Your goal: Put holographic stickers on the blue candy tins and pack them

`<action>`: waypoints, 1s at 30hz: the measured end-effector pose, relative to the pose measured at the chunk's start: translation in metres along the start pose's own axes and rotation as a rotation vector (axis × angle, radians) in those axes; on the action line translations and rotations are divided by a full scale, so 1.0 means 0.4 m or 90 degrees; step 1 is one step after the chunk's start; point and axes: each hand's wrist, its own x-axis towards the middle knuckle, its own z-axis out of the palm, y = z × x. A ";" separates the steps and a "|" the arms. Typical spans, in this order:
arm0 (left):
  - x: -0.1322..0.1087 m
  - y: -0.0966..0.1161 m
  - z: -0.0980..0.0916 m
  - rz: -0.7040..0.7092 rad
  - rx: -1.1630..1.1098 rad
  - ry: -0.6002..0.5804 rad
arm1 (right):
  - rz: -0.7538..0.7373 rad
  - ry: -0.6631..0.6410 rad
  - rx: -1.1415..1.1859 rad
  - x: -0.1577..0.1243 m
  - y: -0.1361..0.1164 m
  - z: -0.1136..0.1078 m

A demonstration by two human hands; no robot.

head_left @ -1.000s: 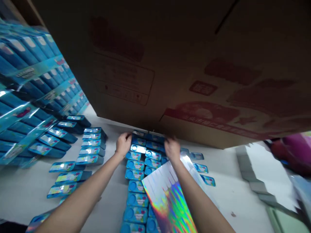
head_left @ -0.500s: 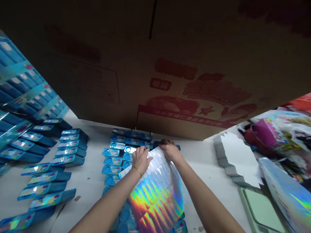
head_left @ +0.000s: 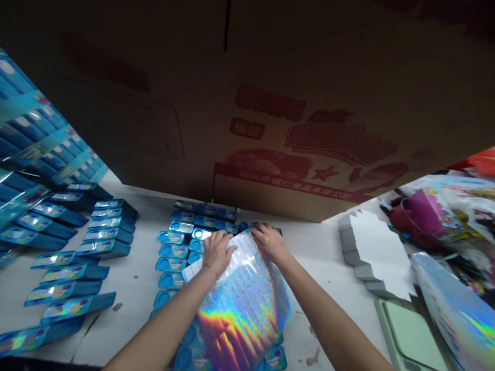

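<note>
A shiny rainbow holographic plastic sheet (head_left: 242, 304) lies across rows of small blue boxes (head_left: 171, 264) in front of me; whether it is a bag I cannot tell. My left hand (head_left: 217, 255), with a thin bracelet at the wrist, rests palm down at the sheet's left far side. Its thumb is spread from the fingers, which reach over the boxes. At the far corner of the sheet, my right hand (head_left: 270, 242) has its fingers bent over the edge; its thumb is hidden. A white striped edge sticks out from under my left forearm.
A large cardboard carton (head_left: 301, 170) stands close behind the boxes. More blue boxes (head_left: 104, 242) stand on the white table (head_left: 135, 293) at left, beside wrapped stacks (head_left: 38, 129). At right are white card pieces (head_left: 381, 252), a pale green scale (head_left: 413, 330) and a holographic bag (head_left: 456, 304).
The view has shifted slightly, so most things sit a little further left. Both hands stay at the sheet's far end, and the rainbow glare on it has changed.
</note>
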 end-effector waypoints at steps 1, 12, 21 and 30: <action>0.000 0.000 -0.001 0.000 -0.002 -0.001 | -0.007 -0.004 0.002 0.007 -0.004 0.001; -0.003 -0.004 -0.001 -0.001 -0.021 -0.005 | -0.041 -0.001 0.013 -0.004 -0.003 0.036; -0.005 -0.001 -0.004 -0.005 -0.021 -0.006 | -0.041 0.016 -0.017 0.019 -0.016 0.053; -0.002 0.007 -0.007 -0.015 -0.047 -0.016 | -0.078 0.050 -0.029 -0.012 -0.002 0.067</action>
